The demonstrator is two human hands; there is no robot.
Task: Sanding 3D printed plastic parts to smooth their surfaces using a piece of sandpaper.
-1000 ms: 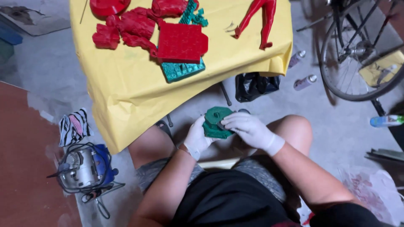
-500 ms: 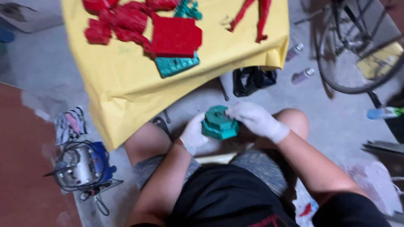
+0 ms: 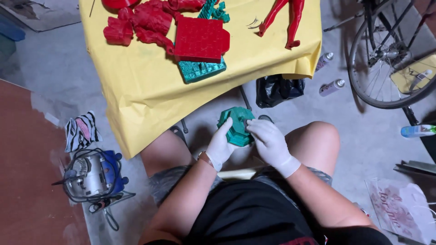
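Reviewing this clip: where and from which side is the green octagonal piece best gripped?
By its stepped side edges, one hand from each side, probably. The green octagonal piece is broad with flat facets; the left hand cups its left edge and the right hand its right edge, both gloved, held above the knees.

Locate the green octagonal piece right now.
The green octagonal piece sits mid-frame, held between left hand and right hand, just below the yellow table.

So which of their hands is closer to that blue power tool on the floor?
Left. The left hand grips the green piece on the side facing the blue power tool; the right hand holds the piece's far side, farther away.
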